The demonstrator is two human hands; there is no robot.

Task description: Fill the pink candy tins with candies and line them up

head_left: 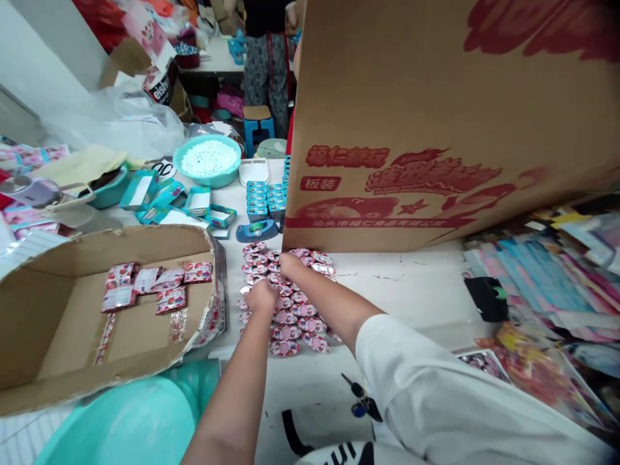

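Pink printed packs (285, 332) sit in close rows on the table (416, 284), off the open carton's (58, 290) right edge, reaching the printed carton's (411, 116) near-left corner. Left hand (262, 296) is curled at the rows' left side, right hand (291, 266) toward their far end; fingertips hidden, can't tell if either pinches a pack. Progress, my read: rows mostly formed, edges ragged; a few loose packets (171, 301) remain in the open carton.

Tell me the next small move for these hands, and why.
Probably gather a few pink packs: the left hand and right hand are both among them, and the open box on the left has room around its few packets.
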